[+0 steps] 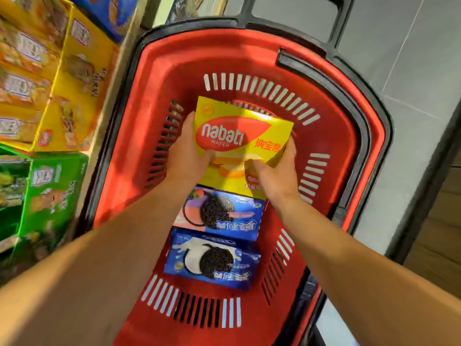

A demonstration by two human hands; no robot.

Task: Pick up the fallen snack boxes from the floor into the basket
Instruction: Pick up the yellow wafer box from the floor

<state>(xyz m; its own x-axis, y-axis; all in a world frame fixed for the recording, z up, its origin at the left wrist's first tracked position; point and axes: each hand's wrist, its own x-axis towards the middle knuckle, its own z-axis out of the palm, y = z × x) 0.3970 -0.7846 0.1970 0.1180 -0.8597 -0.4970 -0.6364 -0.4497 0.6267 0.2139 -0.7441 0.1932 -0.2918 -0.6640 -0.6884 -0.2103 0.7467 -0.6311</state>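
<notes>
Both hands, left (185, 156) and right (277, 174), grip the wafer box (239, 136) over the basket (249, 51), far of two cookie boxes (219, 213). Lower it flat, then release.

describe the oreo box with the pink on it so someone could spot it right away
Look into the red shopping basket on the floor. Two blue Oreo boxes lie on its bottom; the strawberry Oreo box is the one just below the yellow Nabati wafer box. Only it has a pink half, unlike the white-cream Oreo box.
</notes>
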